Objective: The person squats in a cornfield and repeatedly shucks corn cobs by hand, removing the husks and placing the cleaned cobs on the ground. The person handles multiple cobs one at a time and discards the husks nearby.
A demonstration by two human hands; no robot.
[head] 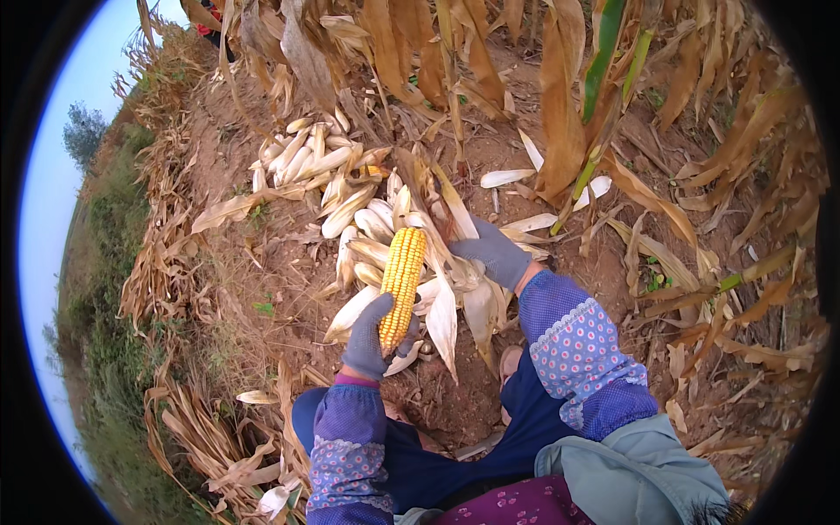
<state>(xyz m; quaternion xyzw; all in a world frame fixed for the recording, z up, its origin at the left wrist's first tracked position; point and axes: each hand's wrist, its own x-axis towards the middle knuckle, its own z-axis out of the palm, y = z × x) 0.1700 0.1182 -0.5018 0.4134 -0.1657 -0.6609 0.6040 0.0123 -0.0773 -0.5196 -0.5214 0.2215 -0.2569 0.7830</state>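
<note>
A husked yellow corn cob (402, 282) stands tilted in my left hand (371, 338), whose grey-gloved fingers wrap its lower end. To the right, my right hand (492, 254), gloved alike, is at a bunch of dry corn husks (469, 279); its fingertips are hidden behind the leaves, so its grip does not show. Just beyond the cob, unhusked corn ears (374, 226) in pale husks lie heaped on the soil.
Another heap of corn ears (312, 154) lies farther off. Dry corn stalks (453, 85) stand ahead, and more drooping leaves (755, 164) hang at right. Loose husk pieces (506, 178) lie on the reddish soil (236, 236). A person in red (210, 20) is partly visible far at upper left.
</note>
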